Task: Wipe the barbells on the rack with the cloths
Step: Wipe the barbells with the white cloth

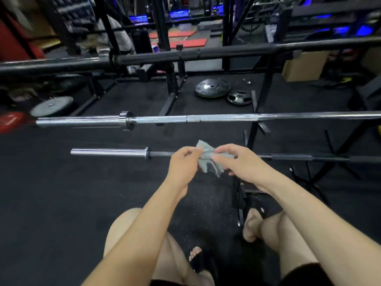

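Both the left hand [182, 162] and right hand [237, 162] pinch the crumpled grey cloth [208, 158] over the lowest dark-shafted barbell [162, 154], apparently readying it; next, wrap and slide it along the shaft.

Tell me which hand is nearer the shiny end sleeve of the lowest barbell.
Left. The left hand grips the grey cloth just right of the sleeve and its collar. The right hand holds the cloth's other side, farther along the bar.
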